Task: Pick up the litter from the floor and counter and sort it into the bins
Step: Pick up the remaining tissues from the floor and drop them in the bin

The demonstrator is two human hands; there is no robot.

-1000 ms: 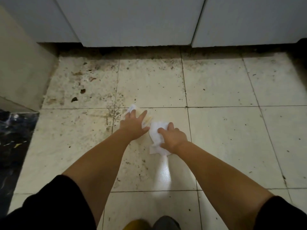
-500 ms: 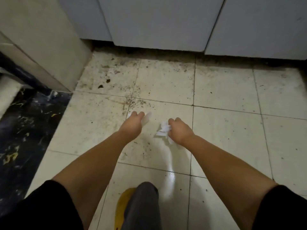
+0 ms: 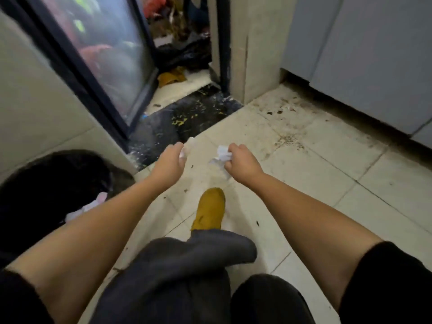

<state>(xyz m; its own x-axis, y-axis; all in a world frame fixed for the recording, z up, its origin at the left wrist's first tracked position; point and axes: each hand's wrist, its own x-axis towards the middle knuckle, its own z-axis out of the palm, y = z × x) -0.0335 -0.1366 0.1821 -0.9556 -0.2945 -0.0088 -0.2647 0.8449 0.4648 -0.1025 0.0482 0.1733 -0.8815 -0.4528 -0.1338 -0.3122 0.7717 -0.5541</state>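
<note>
My left hand (image 3: 171, 160) is closed around a crumpled white paper scrap (image 3: 187, 148) that pokes out past the fingers. My right hand (image 3: 240, 162) grips a second crumpled white paper (image 3: 223, 155), part of it hanging below the fist. Both hands are held above the dirty tiled floor (image 3: 304, 164), about a hand's width apart. At lower left a bin lined with a black bag (image 3: 46, 183) stands open, with pale paper litter (image 3: 88, 206) inside; my left forearm crosses in front of it.
A glass sliding door (image 3: 100, 57) and a dark speckled threshold (image 3: 187, 118) lie ahead to the left, with black bags (image 3: 184, 52) and clutter beyond. Grey cabinets (image 3: 364, 54) run along the right. Crumbs (image 3: 287, 136) dot the tiles. My yellow shoe (image 3: 210, 209) steps forward.
Both hands lifted the papers off the floor and crumpled them. The view swung left, bringing the doorway and the black-lined bin into sight, and my leg stepped forward.
</note>
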